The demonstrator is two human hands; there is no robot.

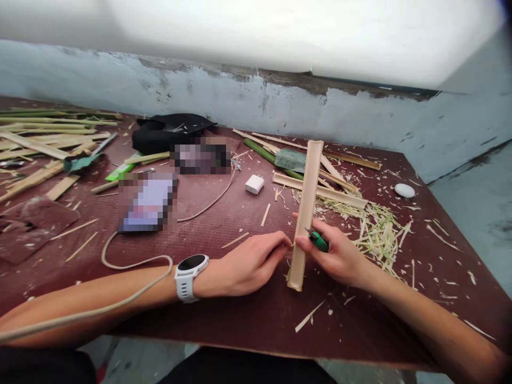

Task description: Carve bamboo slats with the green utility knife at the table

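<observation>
A long split bamboo strip (307,202) stands tilted on the dark red table (248,314), its lower end resting near the front. My left hand (248,264), with a white watch on the wrist, pinches the strip's left edge with closed fingers. My right hand (340,253) is closed on a small green-handled knife (319,241), whose blade touches the strip's right edge.
Bamboo shavings (376,229) pile up right of the strip, more bamboo pieces (320,192) behind it. A white charger (255,184) with cable, a phone (148,205), a black bag (168,130) and bamboo slats (44,144) lie left. A white pebble-like object (405,190) sits far right.
</observation>
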